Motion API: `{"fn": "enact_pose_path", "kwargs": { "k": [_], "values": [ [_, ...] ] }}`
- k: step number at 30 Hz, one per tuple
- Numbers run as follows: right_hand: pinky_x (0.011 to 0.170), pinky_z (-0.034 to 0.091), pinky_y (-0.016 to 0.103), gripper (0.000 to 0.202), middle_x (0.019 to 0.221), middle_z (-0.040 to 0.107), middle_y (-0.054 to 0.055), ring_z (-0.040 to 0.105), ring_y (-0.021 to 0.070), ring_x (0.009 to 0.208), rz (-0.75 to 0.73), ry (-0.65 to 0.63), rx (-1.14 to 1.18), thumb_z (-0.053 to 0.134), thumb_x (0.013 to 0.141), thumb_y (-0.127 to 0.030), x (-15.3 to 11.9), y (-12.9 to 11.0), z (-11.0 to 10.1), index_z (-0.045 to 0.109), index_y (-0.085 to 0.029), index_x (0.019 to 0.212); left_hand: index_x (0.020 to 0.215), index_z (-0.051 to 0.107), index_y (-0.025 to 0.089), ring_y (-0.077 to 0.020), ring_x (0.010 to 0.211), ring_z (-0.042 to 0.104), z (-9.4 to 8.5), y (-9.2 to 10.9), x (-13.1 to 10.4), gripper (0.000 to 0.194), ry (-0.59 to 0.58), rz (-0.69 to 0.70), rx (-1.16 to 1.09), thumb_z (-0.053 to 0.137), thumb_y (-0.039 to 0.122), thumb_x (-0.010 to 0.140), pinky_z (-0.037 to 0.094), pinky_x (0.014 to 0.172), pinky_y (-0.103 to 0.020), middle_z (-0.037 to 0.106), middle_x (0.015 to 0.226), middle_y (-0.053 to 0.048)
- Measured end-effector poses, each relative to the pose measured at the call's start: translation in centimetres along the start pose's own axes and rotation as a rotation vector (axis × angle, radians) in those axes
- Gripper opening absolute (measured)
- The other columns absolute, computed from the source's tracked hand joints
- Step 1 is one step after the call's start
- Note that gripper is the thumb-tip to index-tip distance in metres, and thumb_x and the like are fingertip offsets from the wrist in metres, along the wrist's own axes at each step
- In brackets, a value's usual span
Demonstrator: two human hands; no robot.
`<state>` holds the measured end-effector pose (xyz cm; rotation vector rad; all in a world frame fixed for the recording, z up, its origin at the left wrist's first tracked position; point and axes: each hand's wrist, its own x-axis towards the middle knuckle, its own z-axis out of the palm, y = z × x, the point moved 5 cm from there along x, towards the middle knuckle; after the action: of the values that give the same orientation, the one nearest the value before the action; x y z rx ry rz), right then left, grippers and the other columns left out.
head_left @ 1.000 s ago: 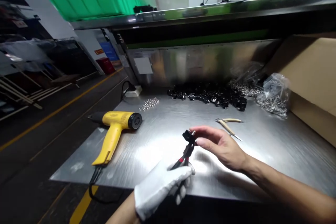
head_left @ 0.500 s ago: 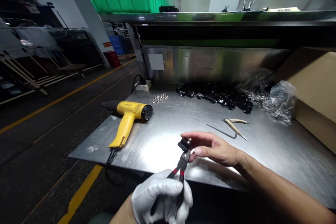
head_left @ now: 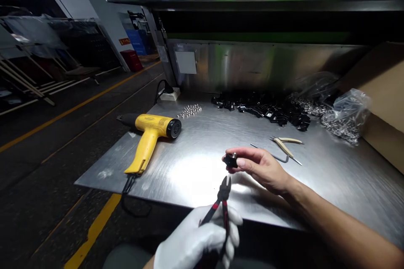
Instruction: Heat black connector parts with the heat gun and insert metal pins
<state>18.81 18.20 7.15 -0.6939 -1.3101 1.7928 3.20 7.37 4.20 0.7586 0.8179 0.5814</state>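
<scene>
Cutters [head_left: 224, 194] and a small black part [head_left: 229, 161] are held up over a metal desk [head_left: 202, 145].
The gloved left hand [head_left: 197, 239] is wrapped around the cutters, their jaws parted just on the near side of the part, which the bare right hand [head_left: 265, 171] pinches between thumb and fingers. A yellow heat gun [head_left: 148, 134] lies at left; pale-handled pliers [head_left: 285, 147] rest to the right, and black pieces [head_left: 271, 112] are heaped at the far side.
</scene>
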Motion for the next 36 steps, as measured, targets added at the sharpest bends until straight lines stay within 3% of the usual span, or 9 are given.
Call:
{"fn": "enact_pose_path", "kwargs": {
  "k": [3, 5, 9, 17, 21, 29, 36],
  "values": [
    [0.090, 0.059, 0.035, 0.031, 0.108, 0.074, 0.007, 0.072, 0.0175, 0.092, 0.005, 0.088, -0.028, 0.077, 0.089, -0.033, 0.1, 0.1, -0.7, 0.074, -0.021, 0.118, 0.099, 0.066, 0.020, -0.0196, 0.076, 0.063, -0.7, 2.0, -1.1, 0.017, 0.423, 0.073, 0.498, 0.057, 0.029, 0.087, 0.049, 0.073, -0.032, 0.066, 0.085, -0.004],
    [0.088, 0.060, 0.036, 0.035, 0.110, 0.073, 0.006, 0.071, 0.0180, 0.091, 0.019, 0.109, -0.050, 0.078, 0.088, -0.033, -0.1, 0.1, -0.8, 0.073, -0.022, 0.121, 0.102, 0.066, 0.024, -0.0227, 0.086, 0.064, -0.7, 3.1, -1.9, 0.018, 0.637, 0.135, 0.779, 0.054, 0.033, 0.092, 0.049, 0.079, -0.035, 0.068, 0.093, -0.005],
    [0.091, 0.059, 0.040, 0.039, 0.113, 0.071, 0.007, 0.070, 0.0197, 0.093, 0.048, 0.104, -0.097, 0.075, 0.090, -0.037, -0.6, 0.5, -0.5, 0.071, -0.024, 0.126, 0.114, 0.063, 0.026, -0.0257, 0.090, 0.066, -0.4, 3.7, -2.2, 0.024, 0.861, 0.224, 1.135, 0.049, 0.032, 0.096, 0.049, 0.080, -0.037, 0.069, 0.102, -0.008],
    [0.090, 0.059, 0.038, 0.034, 0.119, 0.068, 0.007, 0.068, 0.0184, 0.097, 0.088, 0.110, -0.119, 0.073, 0.092, -0.039, -0.9, 1.1, -0.1, 0.069, -0.023, 0.122, 0.121, 0.063, 0.021, -0.0277, 0.091, 0.063, -0.7, 3.9, -1.7, 0.032, 1.122, 0.322, 1.573, 0.057, 0.031, 0.092, 0.046, 0.080, -0.039, 0.067, 0.105, -0.009],
    [0.087, 0.058, 0.035, 0.031, 0.110, 0.068, 0.006, 0.066, 0.0154, 0.090, 0.098, 0.120, -0.129, 0.075, 0.090, -0.039, -0.6, 1.2, -0.1, 0.069, -0.020, 0.115, 0.123, 0.063, 0.018, -0.0300, 0.093, 0.061, -0.7, 4.0, -1.7, 0.035, 1.176, 0.350, 1.697, 0.058, 0.033, 0.092, 0.043, 0.081, -0.041, 0.066, 0.103, -0.011],
    [0.081, 0.060, 0.035, 0.030, 0.095, 0.068, 0.004, 0.069, 0.0155, 0.082, 0.135, 0.120, -0.145, 0.077, 0.088, -0.038, -0.8, 1.6, 0.4, 0.064, -0.017, 0.105, 0.125, 0.059, 0.015, -0.0306, 0.098, 0.060, -1.3, 3.6, -1.1, 0.040, 1.195, 0.401, 1.660, 0.060, 0.028, 0.088, 0.045, 0.085, -0.040, 0.065, 0.106, -0.013],
    [0.082, 0.060, 0.037, 0.031, 0.097, 0.070, 0.005, 0.070, 0.0172, 0.083, 0.117, 0.140, -0.164, 0.075, 0.090, -0.041, -0.7, 2.5, 0.6, 0.063, -0.017, 0.106, 0.102, 0.064, 0.018, -0.0286, 0.091, 0.059, -1.9, 3.3, -0.8, 0.017, 1.185, 0.380, 1.613, 0.057, 0.027, 0.089, 0.045, 0.083, -0.038, 0.063, 0.094, -0.009]
  ]
}}
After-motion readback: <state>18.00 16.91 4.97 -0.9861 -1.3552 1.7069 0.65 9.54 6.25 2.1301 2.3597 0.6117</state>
